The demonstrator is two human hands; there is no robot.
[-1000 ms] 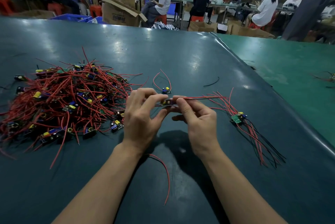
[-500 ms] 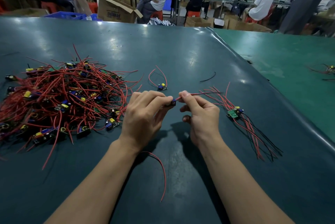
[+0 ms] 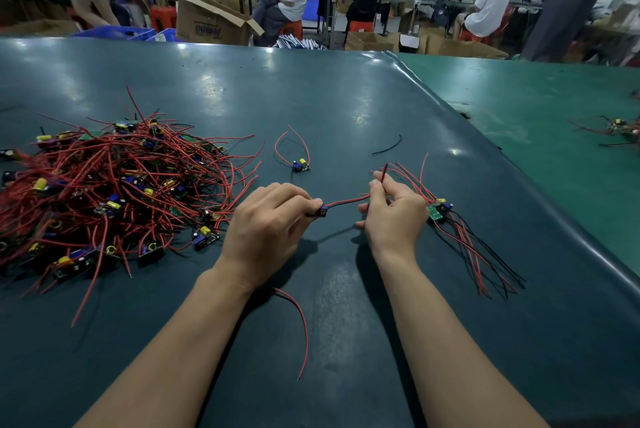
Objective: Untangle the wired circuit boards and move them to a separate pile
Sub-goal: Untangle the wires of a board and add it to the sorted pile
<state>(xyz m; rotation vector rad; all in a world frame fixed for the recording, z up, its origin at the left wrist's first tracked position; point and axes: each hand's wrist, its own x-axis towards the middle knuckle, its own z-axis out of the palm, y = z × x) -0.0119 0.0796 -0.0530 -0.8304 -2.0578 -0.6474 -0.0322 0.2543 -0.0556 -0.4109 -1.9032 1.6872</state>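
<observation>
A big tangle of small circuit boards with red wires (image 3: 107, 192) lies on the left of the dark table (image 3: 329, 98). My left hand (image 3: 270, 226) pinches one small board (image 3: 321, 211) at its fingertips. Its red and black wires (image 3: 349, 201) stretch right into my right hand (image 3: 393, 216), which grips them, the ends sticking up past the fingers. Just right of that hand lies a small sorted pile of boards (image 3: 439, 210) with straight wires fanning toward me.
A single board with looped red wires (image 3: 299, 164) lies beyond my hands. A loose black wire (image 3: 388, 147) and a loose red wire (image 3: 298, 327) lie on the table. A green table (image 3: 554, 136) with more boards adjoins on the right. People work in the background.
My hands have moved apart. The right hand slid along the wires to the right, pulling them out straight from the board held in the left hand.
</observation>
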